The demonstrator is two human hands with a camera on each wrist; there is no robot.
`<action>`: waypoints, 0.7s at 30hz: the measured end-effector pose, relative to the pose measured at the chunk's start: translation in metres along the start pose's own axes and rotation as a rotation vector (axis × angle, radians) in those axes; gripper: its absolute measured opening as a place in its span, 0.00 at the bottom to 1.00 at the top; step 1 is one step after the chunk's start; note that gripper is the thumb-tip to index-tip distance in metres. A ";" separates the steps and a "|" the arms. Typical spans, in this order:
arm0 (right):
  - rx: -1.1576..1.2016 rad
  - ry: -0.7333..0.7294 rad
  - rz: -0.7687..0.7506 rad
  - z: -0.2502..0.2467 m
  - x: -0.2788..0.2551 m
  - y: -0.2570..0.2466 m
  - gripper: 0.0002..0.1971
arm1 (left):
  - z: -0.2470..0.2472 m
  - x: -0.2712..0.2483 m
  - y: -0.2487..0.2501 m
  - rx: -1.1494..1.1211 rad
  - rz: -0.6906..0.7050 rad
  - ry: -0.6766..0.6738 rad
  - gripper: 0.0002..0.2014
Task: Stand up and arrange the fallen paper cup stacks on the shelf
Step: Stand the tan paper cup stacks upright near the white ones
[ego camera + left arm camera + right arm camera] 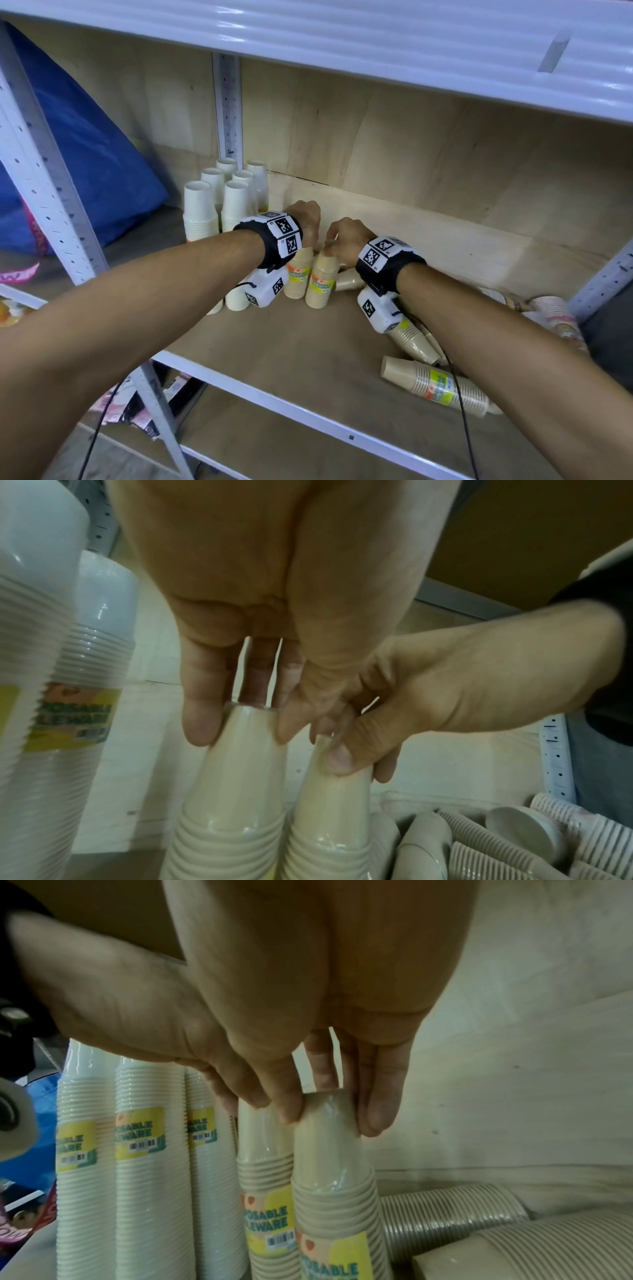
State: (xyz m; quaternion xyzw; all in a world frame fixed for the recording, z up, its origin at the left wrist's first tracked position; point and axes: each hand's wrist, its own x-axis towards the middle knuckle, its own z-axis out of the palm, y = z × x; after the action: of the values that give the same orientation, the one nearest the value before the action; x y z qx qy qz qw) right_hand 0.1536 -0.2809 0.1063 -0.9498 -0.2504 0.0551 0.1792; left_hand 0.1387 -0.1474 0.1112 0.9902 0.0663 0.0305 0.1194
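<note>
Plywood shelf (308, 342) in a white metal rack is where I'm working, with a blue bag (85, 164) slumped in the bay to my left. White cup stacks (219, 202) already stand in a tidy cluster at the back left corner. My left hand (306, 219) pinches the top of one tan cup stack (297, 274), thumb and fingers (202, 723) curled round its upturned base, and my right hand (346, 240) grips the top of a second tan stack (320, 281) just beside it; the two stacks stand upright and touching, next to the white ones. So I judge I'm mid-way: seating this pair squarely in the row. Several fallen stacks (442, 383) lie on their sides to the right, near the front edge and toward the right post, well apart from the standing group. Next I would let go gently, checking that neither stack leans, since the plastic wrap looks slippery and the stacks are tall and narrow, then reach right for the nearest fallen one.
</note>
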 end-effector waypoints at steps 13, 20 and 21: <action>-0.013 0.036 -0.097 0.016 0.036 -0.015 0.12 | 0.012 0.012 -0.009 0.123 -0.137 0.043 0.10; -0.023 0.066 -0.121 0.019 0.050 -0.011 0.12 | 0.014 0.020 -0.010 0.122 -0.166 0.012 0.13; -0.031 0.070 -0.121 0.019 0.051 -0.011 0.12 | 0.013 0.021 -0.010 0.114 -0.167 0.012 0.13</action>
State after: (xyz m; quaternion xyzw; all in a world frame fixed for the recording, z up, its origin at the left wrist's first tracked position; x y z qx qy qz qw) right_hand 0.1892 -0.2408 0.0917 -0.9369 -0.3018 0.0068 0.1762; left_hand 0.1587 -0.1376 0.0970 0.9862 0.1507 0.0223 0.0648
